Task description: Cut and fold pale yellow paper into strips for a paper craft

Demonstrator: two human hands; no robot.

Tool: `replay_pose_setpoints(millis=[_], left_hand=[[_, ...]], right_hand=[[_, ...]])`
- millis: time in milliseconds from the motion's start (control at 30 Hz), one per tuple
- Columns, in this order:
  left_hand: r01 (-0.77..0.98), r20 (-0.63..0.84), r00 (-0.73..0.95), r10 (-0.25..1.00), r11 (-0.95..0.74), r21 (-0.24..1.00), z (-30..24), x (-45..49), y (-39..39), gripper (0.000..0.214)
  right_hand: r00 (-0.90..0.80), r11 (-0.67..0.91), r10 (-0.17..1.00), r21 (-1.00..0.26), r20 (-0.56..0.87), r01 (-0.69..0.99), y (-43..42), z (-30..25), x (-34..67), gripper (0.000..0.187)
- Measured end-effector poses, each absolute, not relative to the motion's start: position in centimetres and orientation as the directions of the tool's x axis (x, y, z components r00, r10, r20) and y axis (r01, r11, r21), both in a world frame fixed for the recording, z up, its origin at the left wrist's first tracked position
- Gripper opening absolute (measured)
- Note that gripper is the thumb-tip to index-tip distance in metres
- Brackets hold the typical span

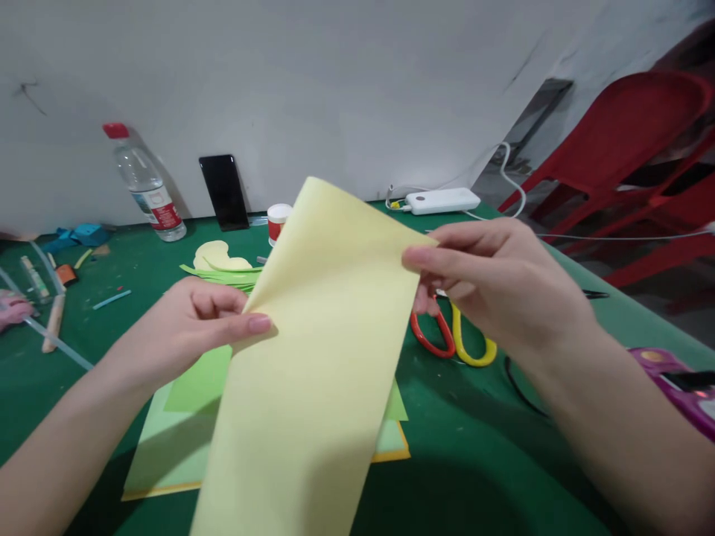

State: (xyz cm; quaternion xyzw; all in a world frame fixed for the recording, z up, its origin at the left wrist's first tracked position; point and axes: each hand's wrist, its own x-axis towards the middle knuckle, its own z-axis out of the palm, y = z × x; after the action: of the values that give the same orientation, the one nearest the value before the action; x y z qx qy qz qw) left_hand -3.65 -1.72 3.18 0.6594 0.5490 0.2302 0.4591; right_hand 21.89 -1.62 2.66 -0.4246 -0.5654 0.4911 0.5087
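Observation:
A pale yellow sheet of paper (318,335) is held up in front of me, folded over along its left side with the top rounded at the bend. My left hand (190,320) pinches its left edge, thumb on the near face. At the upper right corner my right hand (491,275) grips the paper between thumb and fingers. Behind the right hand lie scissors (472,342) with one red and one yellow handle, their blades mostly hidden. Under the held paper are green sheets (173,447), partly covered. Thin green paper strips (223,277) and pale yellow cut pieces (215,255) lie beyond the left hand.
At the back stand a water bottle (148,186), a black phone (224,193) leaning on the wall, and a small red-and-white tub (278,222). A white power bank (444,200) with cables lies right of them. A purple device (664,372) sits at right, near red chairs (642,149).

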Motion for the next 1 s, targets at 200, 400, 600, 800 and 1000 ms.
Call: replay_pose_setpoints(millis=[200, 400, 600, 800, 1000], left_hand=[[0.548, -0.164, 0.32, 0.933, -0.041, 0.836, 2.3, -3.9, -0.1, 0.022], [0.656, -0.297, 0.4, 0.867, -0.044, 0.754, 2.1, -4.0, 1.0, 0.034], [0.729, -0.518, 0.561, 0.646, -0.09, 0.678, -0.9, -1.6, -0.3, 0.036], [0.704, -0.546, 0.631, 0.551, -0.11, 0.702, -2.2, -0.2, -2.6, 0.04], [0.696, -0.538, 0.638, 0.551, -0.113, 0.709, -1.1, 0.0, -3.2, 0.039]], right_hand=[[-0.198, 0.063, 0.979, -0.997, 0.052, 0.051, 0.3, 2.5, 23.6, 0.014], [-0.419, 0.144, 0.896, -0.792, -0.15, 0.593, 0.7, 2.9, 25.1, 0.02], [-0.551, 0.442, 0.834, -0.591, -0.006, 0.675, -1.7, 1.2, 21.2, 0.024], [-0.737, 0.547, 0.659, -0.577, -0.151, 0.607, -3.8, -0.4, 18.0, 0.022], [-0.813, 0.527, 0.57, -0.707, -0.118, 0.471, -2.9, -0.7, 17.8, 0.02]])
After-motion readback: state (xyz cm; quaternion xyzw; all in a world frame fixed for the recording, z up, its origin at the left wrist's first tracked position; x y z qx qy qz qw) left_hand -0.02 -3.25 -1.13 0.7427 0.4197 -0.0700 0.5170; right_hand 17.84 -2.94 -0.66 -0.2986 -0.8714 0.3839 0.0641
